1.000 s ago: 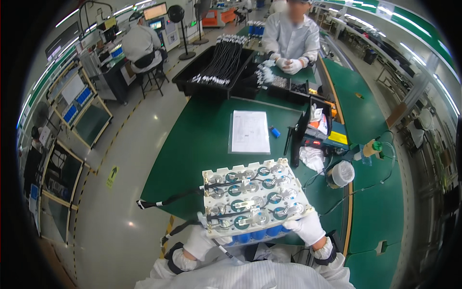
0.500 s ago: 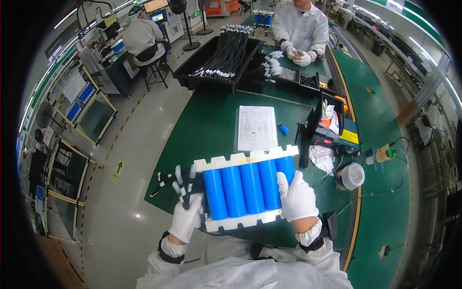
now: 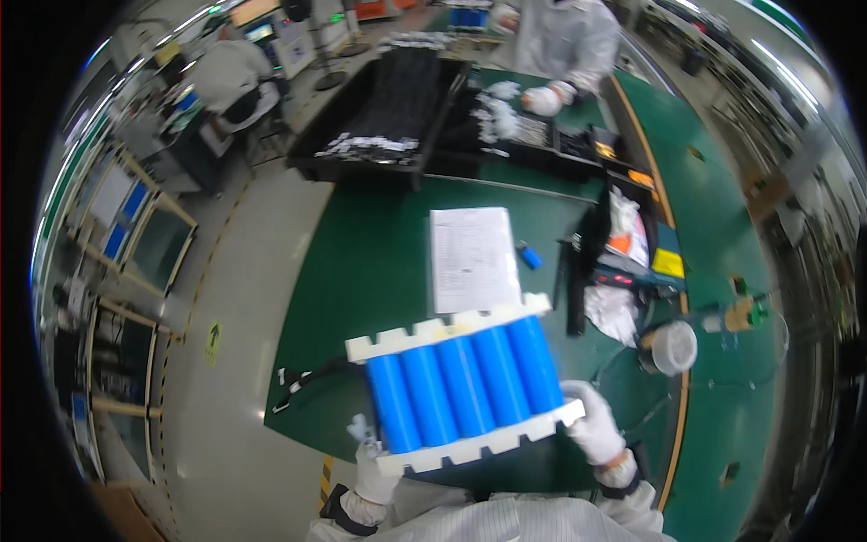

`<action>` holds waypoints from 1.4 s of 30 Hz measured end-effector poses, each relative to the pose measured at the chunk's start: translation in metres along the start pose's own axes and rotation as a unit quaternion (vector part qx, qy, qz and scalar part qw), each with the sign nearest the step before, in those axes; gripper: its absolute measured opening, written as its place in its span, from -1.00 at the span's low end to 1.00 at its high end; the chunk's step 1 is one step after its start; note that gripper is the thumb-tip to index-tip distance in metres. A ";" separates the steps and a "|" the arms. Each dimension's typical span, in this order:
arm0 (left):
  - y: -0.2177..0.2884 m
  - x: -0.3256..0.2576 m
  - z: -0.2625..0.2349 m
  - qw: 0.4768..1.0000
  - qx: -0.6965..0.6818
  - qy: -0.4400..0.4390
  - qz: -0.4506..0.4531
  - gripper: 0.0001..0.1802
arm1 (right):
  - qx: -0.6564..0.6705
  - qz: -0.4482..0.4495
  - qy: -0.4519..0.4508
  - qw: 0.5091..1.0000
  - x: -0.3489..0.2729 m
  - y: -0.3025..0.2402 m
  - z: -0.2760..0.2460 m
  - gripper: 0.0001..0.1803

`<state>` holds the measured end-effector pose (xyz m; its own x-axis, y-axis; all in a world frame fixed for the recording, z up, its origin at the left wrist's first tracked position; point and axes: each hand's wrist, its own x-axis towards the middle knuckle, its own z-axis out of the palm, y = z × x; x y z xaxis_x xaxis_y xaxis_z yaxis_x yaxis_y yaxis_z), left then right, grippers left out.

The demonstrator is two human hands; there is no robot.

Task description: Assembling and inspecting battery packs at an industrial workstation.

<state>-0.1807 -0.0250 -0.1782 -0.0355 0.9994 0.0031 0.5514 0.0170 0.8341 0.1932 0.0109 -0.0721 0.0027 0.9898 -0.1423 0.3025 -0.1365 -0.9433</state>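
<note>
A battery pack (image 3: 462, 388) of several blue cylindrical cells, capped along both sides by white notched plastic holders, is held tilted above the near part of the green table. At its lower left corner is my gloved left hand (image 3: 375, 477), closed, its fingers partly behind the holder. Small whitish connectors (image 3: 361, 428) stick up by those fingers; blur hides how they are held. My gloved right hand (image 3: 594, 425) grips the pack's lower right end. Black cables with white ends (image 3: 296, 383) lie left of the pack on the table.
Beyond the pack lie a printed sheet (image 3: 471, 257) and a small blue cylinder (image 3: 529, 256). On the right stand a black bin (image 3: 623, 226) and a white-lidded tub (image 3: 673, 349). Farther off are a black cable tray (image 3: 312, 163) and a co-worker (image 3: 569, 45) in white.
The pack has moved nearer to me and tilted, its right side higher. My left hand has gone down to its lower corner; my right hand has slid down its right end. The view has shifted.
</note>
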 end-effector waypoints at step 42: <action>0.356 -0.159 0.304 0.463 0.016 -0.886 0.034 -0.61 | -0.124 0.438 0.521 0.723 -0.561 0.071 -0.388 -0.51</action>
<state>0.2745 -0.1687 -0.0489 0.7062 -0.5454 -0.4515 0.5140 -0.0437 0.8567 0.5827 -0.5383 0.0574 0.9729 0.0402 -0.2278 -0.0887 -0.8446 -0.5281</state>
